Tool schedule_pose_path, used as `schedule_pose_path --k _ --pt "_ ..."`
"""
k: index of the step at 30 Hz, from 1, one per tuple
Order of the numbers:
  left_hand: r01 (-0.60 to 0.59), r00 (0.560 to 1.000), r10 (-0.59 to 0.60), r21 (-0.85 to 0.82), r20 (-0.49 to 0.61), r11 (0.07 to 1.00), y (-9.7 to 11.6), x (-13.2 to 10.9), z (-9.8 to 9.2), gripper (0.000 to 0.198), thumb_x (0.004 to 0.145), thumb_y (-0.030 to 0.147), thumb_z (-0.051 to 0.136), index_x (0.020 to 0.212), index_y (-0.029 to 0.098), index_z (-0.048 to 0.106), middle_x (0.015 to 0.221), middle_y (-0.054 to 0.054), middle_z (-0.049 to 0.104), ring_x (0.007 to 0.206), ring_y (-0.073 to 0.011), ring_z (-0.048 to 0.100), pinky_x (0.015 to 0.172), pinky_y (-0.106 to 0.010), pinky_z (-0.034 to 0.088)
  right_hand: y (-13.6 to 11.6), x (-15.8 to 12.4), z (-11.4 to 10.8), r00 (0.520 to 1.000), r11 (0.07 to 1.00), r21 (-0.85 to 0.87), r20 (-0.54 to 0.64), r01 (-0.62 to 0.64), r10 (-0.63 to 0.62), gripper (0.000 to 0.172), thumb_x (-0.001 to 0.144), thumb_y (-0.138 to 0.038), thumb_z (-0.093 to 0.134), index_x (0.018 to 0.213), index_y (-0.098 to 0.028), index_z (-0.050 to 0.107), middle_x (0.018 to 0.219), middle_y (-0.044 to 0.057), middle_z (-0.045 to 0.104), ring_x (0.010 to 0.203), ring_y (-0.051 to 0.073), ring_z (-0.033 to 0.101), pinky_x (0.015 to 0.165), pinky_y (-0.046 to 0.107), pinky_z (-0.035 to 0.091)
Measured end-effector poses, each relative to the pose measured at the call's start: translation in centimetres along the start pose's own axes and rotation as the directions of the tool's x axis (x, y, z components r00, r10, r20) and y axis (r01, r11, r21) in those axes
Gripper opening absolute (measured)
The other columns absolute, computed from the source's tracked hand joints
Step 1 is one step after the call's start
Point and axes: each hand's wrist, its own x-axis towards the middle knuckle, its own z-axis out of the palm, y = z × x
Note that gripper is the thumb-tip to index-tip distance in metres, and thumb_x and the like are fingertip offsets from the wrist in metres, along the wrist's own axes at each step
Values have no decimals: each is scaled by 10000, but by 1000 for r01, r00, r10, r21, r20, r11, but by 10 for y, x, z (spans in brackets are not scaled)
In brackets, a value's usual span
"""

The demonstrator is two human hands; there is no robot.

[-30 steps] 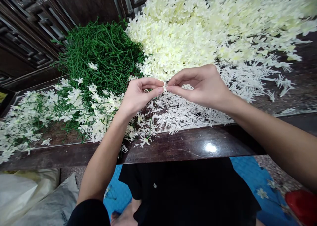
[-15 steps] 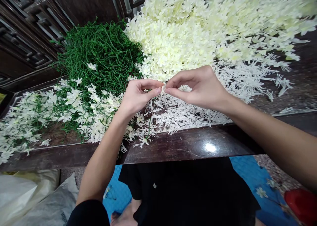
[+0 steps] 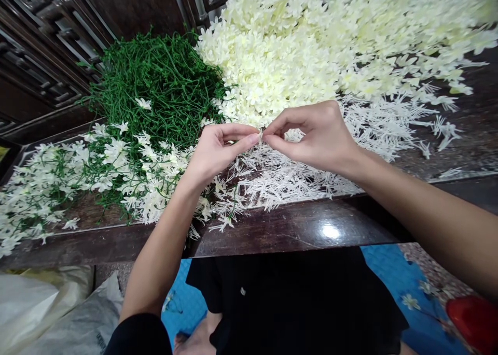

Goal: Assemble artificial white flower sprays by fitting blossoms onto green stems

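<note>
Two hands meet above the bench (image 3: 291, 230), inward of its front edge: the left hand (image 3: 216, 150) and the right hand (image 3: 321, 137) both pinch one small white piece (image 3: 260, 136) between thumb and forefinger. Along the back edge sit one heap of green stems (image 3: 155, 80) and, reaching toward the right end, one heap of pale blossoms (image 3: 288, 59). White strands (image 3: 288, 181), too many to count, lie near the front edge; stemmed flowers (image 3: 116, 153), likewise uncountable, cover the left end.
</note>
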Motion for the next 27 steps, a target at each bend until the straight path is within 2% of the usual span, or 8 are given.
schedule_pose_path --k 3,5,9,14,17,21,23,27 --pt "22 1000 -22 14 0 1000 1 0 1 288 737 351 947 947 176 855 1006 -85 852 916 -185 791 843 -281 648 0 0 0 999 1000 -10 33 11 -10 153 873 -215 720 770 -324 754 775 -22 800 696 213 756 644 418 668" --pt "35 999 -35 9 -4 999 2 0 1 234 771 308 919 953 176 855 999 -82 852 924 -179 791 856 -273 643 -1 0 0 999 1000 4 40 11 -11 160 884 -224 710 761 -319 748 770 -19 798 697 213 753 653 418 667" --pt "45 999 -46 -39 -14 998 1 1 0 146 866 253 820 991 186 855 952 -70 854 912 -155 791 869 -253 632 -3 1 -1 999 999 35 -38 2 -1 154 871 -219 722 748 -308 745 736 -10 781 685 224 741 676 433 669" --pt "12 1000 -12 -28 5 1000 -1 1 2 309 716 381 952 941 191 859 1005 -81 852 914 -189 790 844 -289 652 -3 1 -1 998 997 54 9 -56 55 138 842 -261 751 722 -328 741 772 -3 787 720 249 745 695 472 671" --pt "6 1000 -6 -18 4 1000 -3 1 4 359 670 368 971 952 181 853 986 -83 849 908 -200 789 836 -308 658 -4 1 0 999 998 50 0 -40 40 139 847 -256 721 725 -319 740 755 -5 788 710 241 741 673 453 665" --pt "11 999 -11 23 -33 1000 -4 2 8 169 752 188 838 919 163 838 946 -72 845 871 -172 777 824 -286 640 -3 1 1 1000 999 44 27 -15 14 145 854 -256 714 729 -325 739 757 -13 790 700 234 742 664 451 654" --pt "12 999 -9 58 -53 998 -3 2 9 141 770 136 776 900 158 828 948 -67 842 868 -164 770 837 -284 632 -3 1 1 999 999 39 46 -20 19 148 861 -264 723 729 -330 737 764 -13 791 707 240 744 665 462 649" --pt "-23 997 31 107 -71 994 -1 2 9 66 788 197 792 839 157 801 870 -54 823 796 -147 734 798 -275 610 0 1 1 999 999 51 47 10 -12 135 861 -256 726 745 -320 749 763 -9 790 699 236 738 656 454 643"
